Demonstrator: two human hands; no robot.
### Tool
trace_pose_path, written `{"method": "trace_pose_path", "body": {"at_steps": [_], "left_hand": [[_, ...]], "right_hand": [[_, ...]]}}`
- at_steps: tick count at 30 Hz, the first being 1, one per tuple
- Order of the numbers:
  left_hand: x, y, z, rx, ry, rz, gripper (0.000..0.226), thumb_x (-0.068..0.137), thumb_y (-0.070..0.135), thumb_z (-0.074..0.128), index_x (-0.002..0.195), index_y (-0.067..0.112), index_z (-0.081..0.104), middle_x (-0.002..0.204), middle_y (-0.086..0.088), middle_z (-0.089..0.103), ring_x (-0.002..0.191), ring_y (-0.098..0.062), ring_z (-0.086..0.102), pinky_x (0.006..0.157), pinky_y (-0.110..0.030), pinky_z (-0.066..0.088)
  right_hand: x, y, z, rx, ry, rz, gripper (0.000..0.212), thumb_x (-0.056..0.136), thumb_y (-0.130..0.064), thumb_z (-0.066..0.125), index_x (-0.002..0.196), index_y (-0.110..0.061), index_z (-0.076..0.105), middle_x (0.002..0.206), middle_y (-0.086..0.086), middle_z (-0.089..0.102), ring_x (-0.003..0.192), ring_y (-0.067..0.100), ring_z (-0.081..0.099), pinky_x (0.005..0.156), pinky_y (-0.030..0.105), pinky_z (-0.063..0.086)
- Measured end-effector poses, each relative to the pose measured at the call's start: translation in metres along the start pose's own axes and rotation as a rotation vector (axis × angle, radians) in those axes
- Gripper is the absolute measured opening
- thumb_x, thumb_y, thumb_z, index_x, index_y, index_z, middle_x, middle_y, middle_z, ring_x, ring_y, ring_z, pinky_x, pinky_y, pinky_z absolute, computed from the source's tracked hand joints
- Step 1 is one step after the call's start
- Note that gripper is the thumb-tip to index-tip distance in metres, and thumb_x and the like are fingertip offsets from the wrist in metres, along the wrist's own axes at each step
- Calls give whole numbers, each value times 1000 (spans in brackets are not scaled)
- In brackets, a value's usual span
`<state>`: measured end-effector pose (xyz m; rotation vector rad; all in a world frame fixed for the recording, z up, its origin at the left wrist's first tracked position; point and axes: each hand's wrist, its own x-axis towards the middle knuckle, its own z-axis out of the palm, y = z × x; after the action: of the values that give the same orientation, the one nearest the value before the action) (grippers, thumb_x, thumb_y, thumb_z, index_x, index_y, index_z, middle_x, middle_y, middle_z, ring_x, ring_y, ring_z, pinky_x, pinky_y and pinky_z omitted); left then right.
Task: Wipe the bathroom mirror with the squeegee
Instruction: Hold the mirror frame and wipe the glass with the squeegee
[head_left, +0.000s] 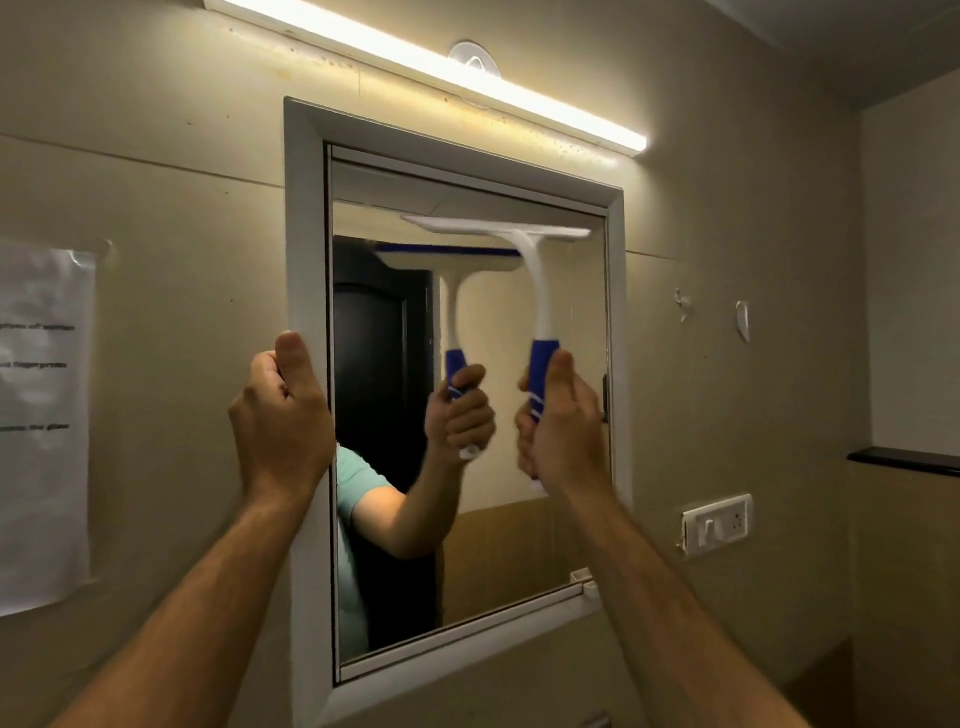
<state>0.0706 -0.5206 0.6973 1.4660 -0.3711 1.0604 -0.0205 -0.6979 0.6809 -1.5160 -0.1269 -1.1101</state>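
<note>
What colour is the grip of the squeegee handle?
Blue with a thin white stripe, on the squeegee in the head view.

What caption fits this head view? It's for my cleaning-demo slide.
Right hand holds the squeegee high on the bathroom mirror; left hand grips its white frame.

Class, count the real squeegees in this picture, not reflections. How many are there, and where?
1. The squeegee is in the right hand, its blade near the top of the mirror. The second one visible is only its reflection.
</note>
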Motion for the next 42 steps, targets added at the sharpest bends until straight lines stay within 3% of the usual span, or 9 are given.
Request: {"method": "trace_pose_path", "body": {"at_steps": [2,4,8,12,15,19,27,34,42], "left_hand": [[5,-8,1,-17,-36,8,47,102,43,23,92,7,49,64,1,41,59,-9,42,50,-8,30],[6,-10,0,-29,-41,27,45,102,42,21,90,8,48,64,5,40,56,-3,37,45,-9,27],[4,-6,-2,-35,-30,41,43,103,39,23,89,8,48,63,5,41,55,-1,37,45,1,32],[4,-8,-2,-57,-39,33,46,102,41,23,87,7,49,62,1,44,54,-5,41,44,1,34],[5,-10,-2,-52,-40,36,47,102,43,22,86,8,48,63,0,45,54,-6,42,44,0,35],[7,-10,-3,-70,-46,27,49,102,44,22,86,7,49,64,0,45,55,-6,42,45,0,35],[6,-11,-1,-82,-44,28,45,103,42,22,82,10,45,61,3,40,52,-5,38,41,-2,34],[4,-13,-1,-60,-61,15,43,103,42,22,85,10,45,65,4,41,55,-3,38,48,1,35],[-14,-31,-3,-88,-77,12,42,102,42,24,86,11,47,62,5,41,51,3,46,47,-1,37]], "right_hand": [[-12,-4,16,-31,-105,35,44,99,-53,26,95,-20,54,66,-3,49,42,1,48,46,17,38],[-28,5,27,-41,-165,74,43,98,-55,27,94,-22,54,66,-5,52,42,-1,51,45,14,39],[-68,32,36,-1,-131,126,43,89,-59,28,91,-26,56,62,-7,54,44,-1,52,46,14,40],[-79,30,39,121,-130,147,34,103,-37,30,94,-18,57,54,-6,50,41,6,42,42,20,36],[-67,7,43,214,-188,125,24,104,-30,33,101,-23,55,55,-4,50,41,8,40,38,21,35],[-68,3,41,192,-189,83,20,102,-35,37,105,-33,56,58,3,52,42,13,44,38,23,40],[-118,29,24,131,-116,205,26,85,-54,40,110,-61,47,54,-3,55,42,10,45,37,24,41],[-96,12,27,228,-65,146,22,103,-27,40,122,-33,49,72,3,59,43,6,48,36,17,37],[-138,39,25,100,-35,89,42,98,-33,42,124,-67,48,73,-2,66,51,14,46,40,20,40]]}}
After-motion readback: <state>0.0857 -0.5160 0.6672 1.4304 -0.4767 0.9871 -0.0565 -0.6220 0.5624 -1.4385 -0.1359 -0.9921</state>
